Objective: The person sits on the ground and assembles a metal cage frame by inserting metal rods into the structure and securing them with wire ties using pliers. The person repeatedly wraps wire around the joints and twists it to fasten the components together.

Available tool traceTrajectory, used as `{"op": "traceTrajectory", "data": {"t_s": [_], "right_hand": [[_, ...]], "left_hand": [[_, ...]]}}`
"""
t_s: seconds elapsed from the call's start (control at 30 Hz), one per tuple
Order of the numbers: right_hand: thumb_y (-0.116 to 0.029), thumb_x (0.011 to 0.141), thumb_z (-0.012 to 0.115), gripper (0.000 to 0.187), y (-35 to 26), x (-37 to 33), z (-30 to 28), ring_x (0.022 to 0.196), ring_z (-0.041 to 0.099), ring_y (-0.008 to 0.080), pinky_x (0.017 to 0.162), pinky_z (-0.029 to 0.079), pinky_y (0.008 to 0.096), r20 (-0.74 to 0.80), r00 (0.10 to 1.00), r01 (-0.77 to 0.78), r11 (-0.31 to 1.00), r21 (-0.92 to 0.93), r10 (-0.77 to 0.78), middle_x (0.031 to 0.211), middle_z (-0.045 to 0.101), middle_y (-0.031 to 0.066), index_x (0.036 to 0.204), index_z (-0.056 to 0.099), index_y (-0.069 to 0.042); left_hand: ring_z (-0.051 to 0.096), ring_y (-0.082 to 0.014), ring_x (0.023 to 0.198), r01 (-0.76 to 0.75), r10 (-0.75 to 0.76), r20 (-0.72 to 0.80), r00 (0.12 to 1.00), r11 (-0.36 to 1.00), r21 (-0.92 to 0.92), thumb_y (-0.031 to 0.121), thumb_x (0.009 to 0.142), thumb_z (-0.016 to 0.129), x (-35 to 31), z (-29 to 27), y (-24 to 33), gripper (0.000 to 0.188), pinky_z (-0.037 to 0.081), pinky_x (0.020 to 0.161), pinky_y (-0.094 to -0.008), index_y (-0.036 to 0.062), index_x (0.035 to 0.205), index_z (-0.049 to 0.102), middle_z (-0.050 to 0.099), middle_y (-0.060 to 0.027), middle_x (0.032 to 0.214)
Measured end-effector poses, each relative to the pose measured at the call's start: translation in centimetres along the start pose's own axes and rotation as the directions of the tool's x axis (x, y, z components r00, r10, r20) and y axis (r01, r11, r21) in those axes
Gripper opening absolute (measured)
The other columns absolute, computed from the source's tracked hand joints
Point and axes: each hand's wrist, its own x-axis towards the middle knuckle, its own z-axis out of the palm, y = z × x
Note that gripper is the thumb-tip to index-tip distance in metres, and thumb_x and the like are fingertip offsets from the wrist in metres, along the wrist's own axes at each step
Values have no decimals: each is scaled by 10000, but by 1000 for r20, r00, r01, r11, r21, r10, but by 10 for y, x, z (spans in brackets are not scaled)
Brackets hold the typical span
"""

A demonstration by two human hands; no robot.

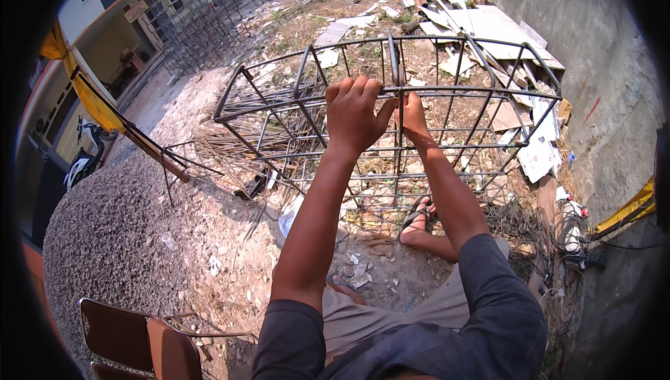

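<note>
A long cage of steel reinforcing bars (481, 92), with rectangular stirrups tied along its length, stretches across in front of me. My left hand (354, 116) has its fingers wrapped over the cage's near top bar, left of the middle. Just to its right, my right hand (413, 116) is closed around the cage beside a middle stirrup. Its fingertips are partly hidden, and any tool or tie wire in it cannot be made out. Behind the cage's lower bars, my sandalled foot (417, 223) rests on the ground.
Loose thin steel rods (241, 136) lie beyond the cage's left part. A gravel heap (118, 233) and brown chairs (115, 334) stand at left. White boards (516, 34) lie by the concrete wall (593, 73) at right, with tangled wire (520, 230) nearer.
</note>
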Motion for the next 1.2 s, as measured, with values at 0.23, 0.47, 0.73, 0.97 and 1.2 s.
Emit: {"op": "traceTrajectory", "data": {"t_s": [0.23,0.47,0.73,0.97,1.2], "right_hand": [[-198,879,732,285,20,12,2,786,669,241,738,523,404,-39,985,166,985,-54,-168,841,677,140,1037,616,9],[-248,909,727,305,12,6,17,803,684,274,750,532,403,-214,974,95,994,55,-81,870,685,149,1007,609,16],[-150,852,674,306,5,6,14,905,700,402,808,539,458,-62,997,-39,998,49,42,930,686,215,1096,592,16],[-175,894,682,278,20,14,14,943,716,311,804,536,411,-37,997,68,997,26,-67,968,703,167,1082,600,12],[-198,886,703,302,-4,5,11,907,690,332,833,531,416,22,997,-73,992,-101,75,968,696,166,1105,613,-10]], "left_hand": [[602,-257,885,16,-16,10,1000,1000,-24,468,879,771,5,8,-1,372,375,851,-407,129,950,637,639,-31,902],[602,-262,905,2,-2,-10,1000,1000,2,494,877,770,-1,12,-7,398,371,861,-406,131,961,630,647,-37,920],[586,-253,813,19,-19,2,1000,1000,-7,460,848,793,7,5,-7,375,366,806,-401,127,874,623,605,-23,836],[587,-261,815,26,-26,30,999,999,-20,459,852,796,11,8,-5,375,372,814,-399,127,882,624,599,-29,826],[580,-252,814,23,-23,30,999,1000,3,473,840,807,4,7,-7,394,364,809,-398,129,911,630,597,-20,833]]}}
